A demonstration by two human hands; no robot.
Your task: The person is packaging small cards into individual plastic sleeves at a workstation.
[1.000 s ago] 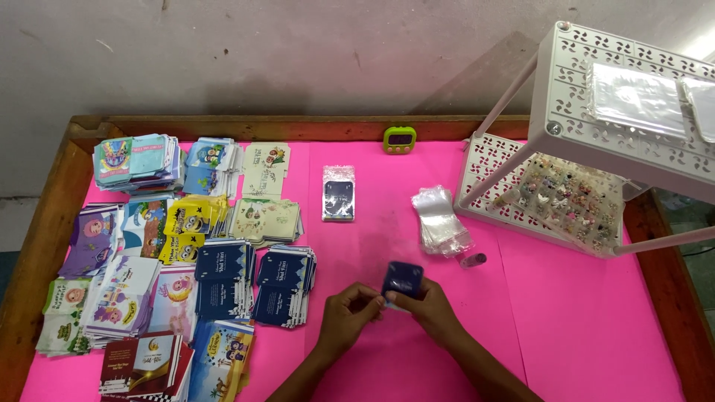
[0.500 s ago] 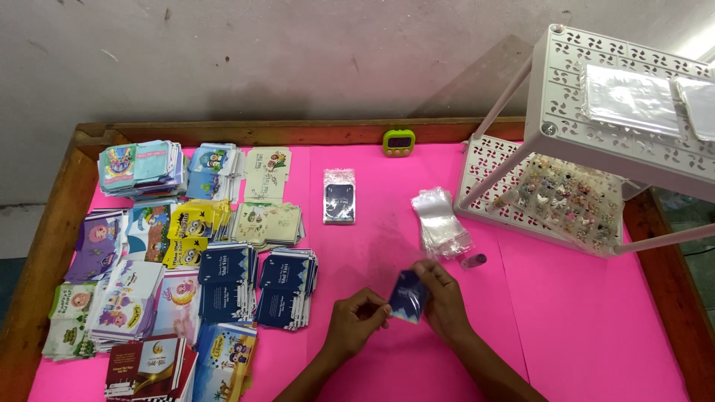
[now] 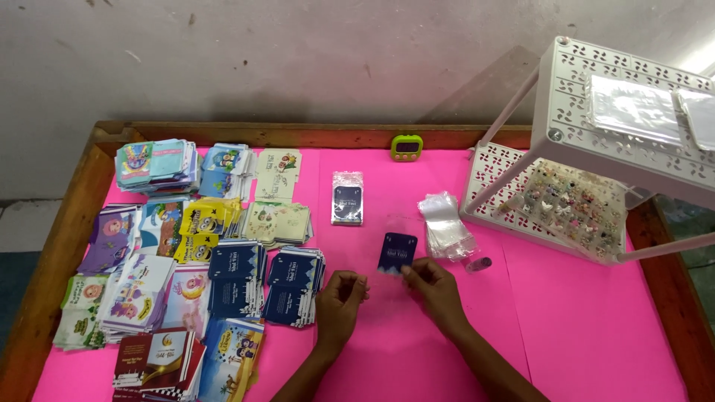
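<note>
Your right hand [image 3: 436,286] pinches the small dark blue printed card [image 3: 397,253] by its lower edge above the pink surface [image 3: 581,327]; your left hand [image 3: 341,296] is loosely curled, holding nothing. Keep a light edge grip so the card stays flat beside the stack of clear plastic sleeves [image 3: 445,227].

Pink tabletop [image 3: 581,320], wooden rim [image 3: 246,134] around it. Behind tabletop: grey plaster wall [image 3: 298,59], scuffed. White perforated shelf rack [image 3: 596,97] on tabletop's right end. Bright light at upper right beyond rack. Grey floor [image 3: 18,223] left of tabletop.
</note>
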